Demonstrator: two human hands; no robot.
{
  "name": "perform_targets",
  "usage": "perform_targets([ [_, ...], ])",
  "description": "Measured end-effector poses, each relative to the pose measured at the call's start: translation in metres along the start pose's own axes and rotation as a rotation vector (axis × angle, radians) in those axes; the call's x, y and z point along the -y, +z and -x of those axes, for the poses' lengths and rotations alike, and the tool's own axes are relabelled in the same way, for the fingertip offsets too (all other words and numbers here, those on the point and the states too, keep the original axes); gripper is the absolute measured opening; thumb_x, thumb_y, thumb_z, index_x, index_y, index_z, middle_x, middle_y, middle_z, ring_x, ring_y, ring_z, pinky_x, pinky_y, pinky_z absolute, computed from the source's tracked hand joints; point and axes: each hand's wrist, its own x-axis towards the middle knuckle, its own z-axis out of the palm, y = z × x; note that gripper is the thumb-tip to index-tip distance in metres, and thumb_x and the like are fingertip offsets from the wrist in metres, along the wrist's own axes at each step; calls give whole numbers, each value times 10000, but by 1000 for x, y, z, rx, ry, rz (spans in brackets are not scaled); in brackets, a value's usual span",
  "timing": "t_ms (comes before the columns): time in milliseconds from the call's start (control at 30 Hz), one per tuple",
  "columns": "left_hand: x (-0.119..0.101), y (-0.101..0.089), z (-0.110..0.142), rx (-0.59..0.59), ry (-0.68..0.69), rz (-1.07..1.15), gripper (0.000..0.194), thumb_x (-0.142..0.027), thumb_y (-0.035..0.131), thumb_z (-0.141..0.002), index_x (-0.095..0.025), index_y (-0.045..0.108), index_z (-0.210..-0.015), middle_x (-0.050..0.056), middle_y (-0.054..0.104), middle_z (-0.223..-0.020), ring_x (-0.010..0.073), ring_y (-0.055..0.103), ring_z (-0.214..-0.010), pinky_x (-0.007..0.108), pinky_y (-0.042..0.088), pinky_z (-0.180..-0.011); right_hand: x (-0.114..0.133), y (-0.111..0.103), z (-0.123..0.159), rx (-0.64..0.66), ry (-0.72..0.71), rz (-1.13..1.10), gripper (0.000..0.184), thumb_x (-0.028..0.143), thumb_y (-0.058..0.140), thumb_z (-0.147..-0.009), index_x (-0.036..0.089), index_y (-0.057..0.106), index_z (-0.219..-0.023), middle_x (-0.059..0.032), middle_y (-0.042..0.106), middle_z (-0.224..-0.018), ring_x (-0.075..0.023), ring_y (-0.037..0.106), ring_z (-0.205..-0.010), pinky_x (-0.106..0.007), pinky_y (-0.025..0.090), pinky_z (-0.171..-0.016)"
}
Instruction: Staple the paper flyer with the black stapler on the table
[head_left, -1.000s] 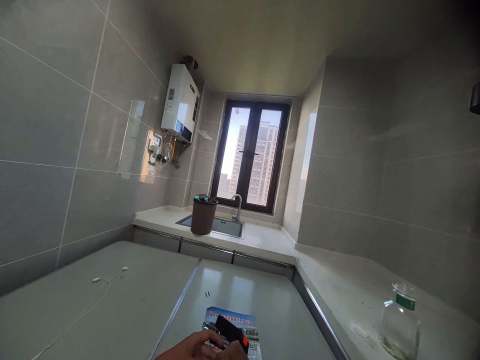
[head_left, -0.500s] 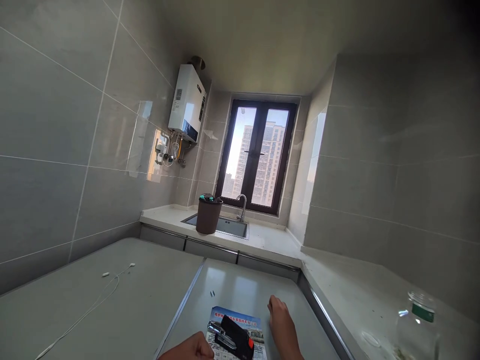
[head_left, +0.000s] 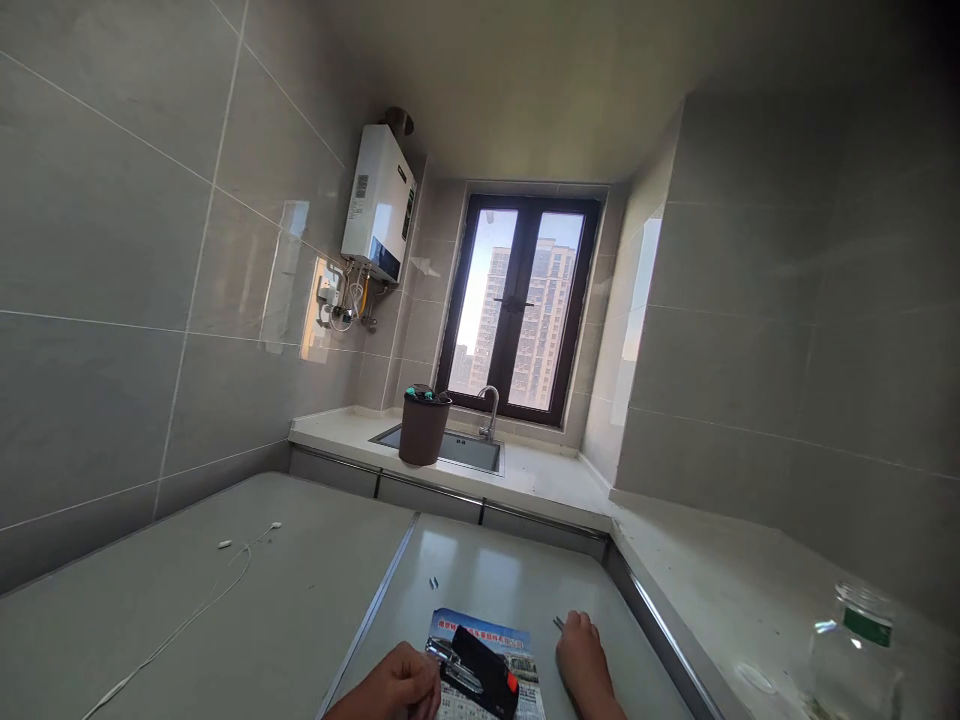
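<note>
At the bottom edge my left hand [head_left: 397, 688] is curled round the back end of a black stapler [head_left: 481, 672] with a red tab and a metal base. The stapler rests on a printed leaflet [head_left: 487, 650] lying on the grey countertop [head_left: 480, 580]. My right hand [head_left: 583, 660] sits just right of the leaflet, fingers bent and pinched at a thin metal piece [head_left: 559, 623] on the counter. What the fingers hold is too small to name.
A white earphone cable [head_left: 225, 580] lies on the left counter. Two tiny staples [head_left: 433, 582] lie ahead of the leaflet. A brown bin [head_left: 424, 427] stands by the sink [head_left: 457, 450] under the window. A glass jar [head_left: 855, 650] stands at the right.
The camera has tilted and drifted slightly. My right hand came into view beside the leaflet, then drew back and lower, with its fingers now bent down on the counter. The left hand keeps the stapler.
</note>
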Motion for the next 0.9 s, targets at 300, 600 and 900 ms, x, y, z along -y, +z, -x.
perform_targets([
  [300,18,-41,-29,-572,143,-549,585,-693,511,-896,-196,602,-600,19,526,-572,196,480,-576,303,335,-607,-2,5,46,8,-36,109,408,145,345,-970,173,695,-1178,-192,655,-1164,-313,635,-1131,-402,513,-808],
  [600,16,-68,-75,-346,99,-977,276,-104,554,-806,-197,683,-1032,132,648,-1308,286,555,-1247,385,372,-1061,2,-2,50,0,-46,91,396,144,348,-972,168,683,-1180,-171,653,-1163,-300,626,-1134,-419,489,-853],
  [900,22,-74,-79,-252,-3,-1083,193,-213,487,-920,-216,666,-990,126,679,-1167,306,567,-1153,430,365,-1055,5,-11,56,-26,-43,68,356,148,357,-978,171,689,-1102,-156,658,-1137,-281,617,-1118,-370,462,-843],
])
